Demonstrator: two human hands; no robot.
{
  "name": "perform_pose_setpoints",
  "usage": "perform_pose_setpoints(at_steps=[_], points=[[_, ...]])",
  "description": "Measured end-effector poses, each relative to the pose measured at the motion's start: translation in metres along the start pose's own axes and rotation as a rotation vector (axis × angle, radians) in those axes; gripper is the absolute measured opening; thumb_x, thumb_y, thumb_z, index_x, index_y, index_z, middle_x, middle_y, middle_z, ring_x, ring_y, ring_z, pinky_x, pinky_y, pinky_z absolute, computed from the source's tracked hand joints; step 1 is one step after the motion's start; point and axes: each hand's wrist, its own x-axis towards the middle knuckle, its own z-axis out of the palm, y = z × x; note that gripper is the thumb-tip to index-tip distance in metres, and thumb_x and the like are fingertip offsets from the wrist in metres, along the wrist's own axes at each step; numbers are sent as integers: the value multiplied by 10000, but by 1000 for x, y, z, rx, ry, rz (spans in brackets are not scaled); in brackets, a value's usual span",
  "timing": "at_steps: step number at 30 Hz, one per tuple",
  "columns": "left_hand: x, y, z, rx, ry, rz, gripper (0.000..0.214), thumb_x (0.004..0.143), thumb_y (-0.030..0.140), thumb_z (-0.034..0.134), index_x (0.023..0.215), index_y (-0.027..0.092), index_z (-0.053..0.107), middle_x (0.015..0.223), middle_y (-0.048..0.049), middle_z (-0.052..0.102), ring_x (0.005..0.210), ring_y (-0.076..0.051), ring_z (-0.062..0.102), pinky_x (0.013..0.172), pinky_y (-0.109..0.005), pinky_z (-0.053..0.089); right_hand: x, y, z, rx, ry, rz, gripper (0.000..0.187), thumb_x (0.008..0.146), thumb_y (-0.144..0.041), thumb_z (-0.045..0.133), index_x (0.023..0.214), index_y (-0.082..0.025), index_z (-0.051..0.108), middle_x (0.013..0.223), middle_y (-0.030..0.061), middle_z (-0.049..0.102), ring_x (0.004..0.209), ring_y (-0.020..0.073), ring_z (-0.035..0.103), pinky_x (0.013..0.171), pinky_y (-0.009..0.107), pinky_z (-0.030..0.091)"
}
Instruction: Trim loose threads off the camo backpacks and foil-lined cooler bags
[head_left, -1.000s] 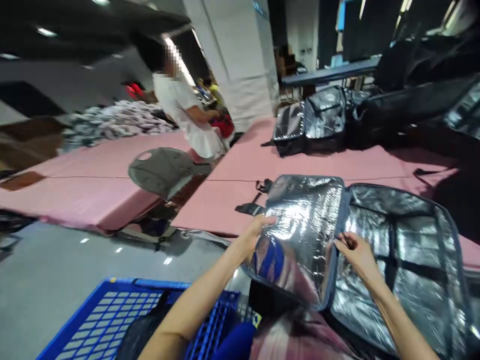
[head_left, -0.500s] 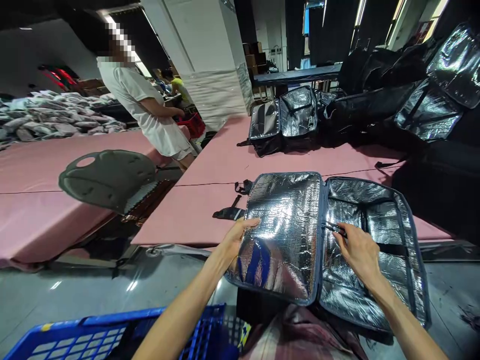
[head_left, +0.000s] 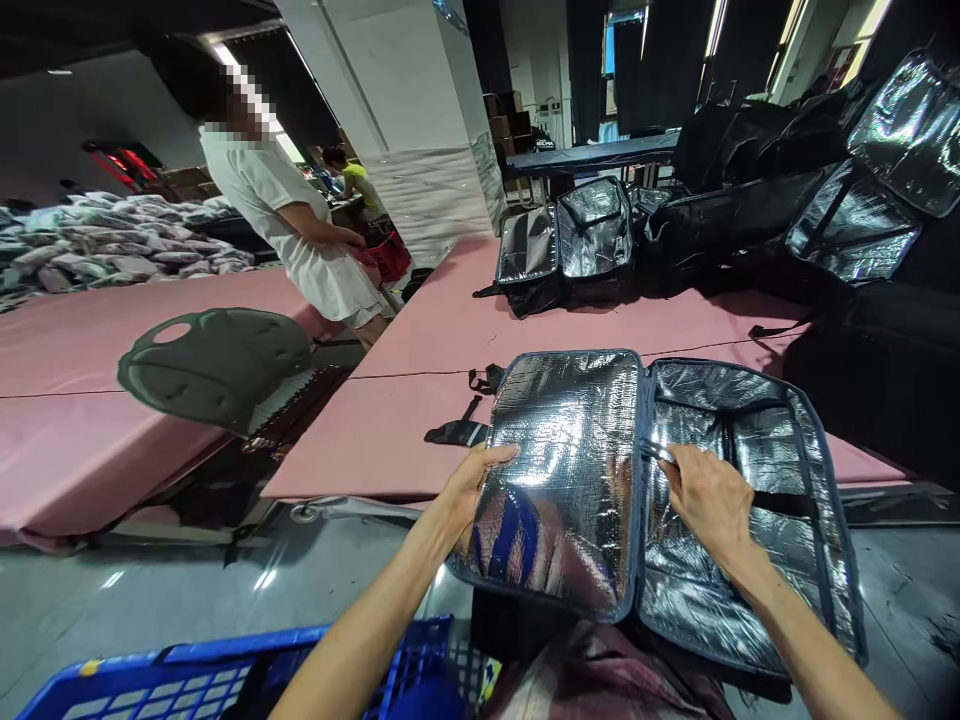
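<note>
An open insulated bag (head_left: 577,440) with silver foil lining lies spread in front of me, half on the pink table (head_left: 420,370). My left hand (head_left: 474,482) grips the left edge of the bag's flat lid, thumb on top of the foil. My right hand (head_left: 705,495) rests inside the right compartment near the hinge, fingers curled and pinching something small and dark that I cannot name. A black strap with a buckle (head_left: 461,430) trails from the bag's left side onto the table.
A blue plastic crate (head_left: 187,680) sits at my lower left. A dark grey seat (head_left: 217,360) stands between two pink tables. A person in white (head_left: 300,240) stands beyond it. More open foil-lined bags (head_left: 570,240) and black bags (head_left: 750,200) crowd the far table.
The view has swung right and steadied. My right hand has slid a little along the bag's hinge. My left hand keeps its hold on the lid edge.
</note>
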Motion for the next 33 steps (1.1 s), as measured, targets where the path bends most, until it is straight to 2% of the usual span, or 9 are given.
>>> perform_pose_setpoints(at_steps=[8, 13, 18, 22, 26, 29, 33], points=[[-7, 1, 8, -16, -83, -8, 174, 575, 111, 722, 716, 110, 619, 595, -19, 659, 496, -142, 612, 505, -244, 508, -2, -19, -6, -128, -24, -46, 182, 815, -79, 444, 740, -161, 589, 656, 49, 580, 627, 160, 476, 602, 299, 252], [-10, 1, 9, -5, -56, -6, 183, 576, 123, 734, 708, 113, 607, 600, -15, 659, 504, -150, 615, 507, -259, 513, -6, -13, 0, -68, -23, -44, 194, 877, -182, 432, 758, -169, 586, 657, 37, 600, 626, 155, 504, 591, 290, 261], [-8, 1, 7, 24, -30, -9, 199, 565, 137, 743, 711, 114, 611, 592, -9, 649, 480, -142, 596, 489, -257, 496, -2, -4, -2, 3, -92, 31, 229, 901, -266, 394, 810, -176, 583, 664, 31, 620, 562, 141, 504, 518, 264, 223], [-4, -1, 4, 34, 8, 23, 212, 557, 135, 746, 715, 117, 606, 610, -9, 649, 502, -136, 598, 503, -247, 488, 1, -6, -4, -40, -94, 18, 186, 877, -220, 417, 777, -178, 568, 651, 31, 611, 577, 149, 514, 533, 268, 242], [-4, -3, 3, 36, -32, 10, 195, 571, 151, 742, 696, 119, 597, 600, -10, 639, 499, -136, 592, 527, -256, 491, 0, -17, -7, -142, -49, -7, 146, 821, -115, 470, 720, -179, 555, 631, 32, 590, 593, 159, 511, 587, 289, 273], [-6, -2, 5, 26, -44, 2, 197, 569, 146, 737, 704, 119, 596, 598, -4, 640, 496, -135, 592, 530, -256, 491, -3, -25, -8, -190, -18, -45, 185, 759, -28, 480, 676, -181, 543, 615, 31, 569, 599, 173, 505, 594, 300, 273], [-5, -2, 4, 28, -61, 33, 213, 560, 125, 733, 728, 120, 601, 611, 3, 648, 515, -134, 599, 523, -240, 481, -7, -21, -3, -149, 6, -88, 190, 793, -49, 478, 685, -178, 566, 613, 24, 574, 598, 171, 519, 596, 299, 292]])
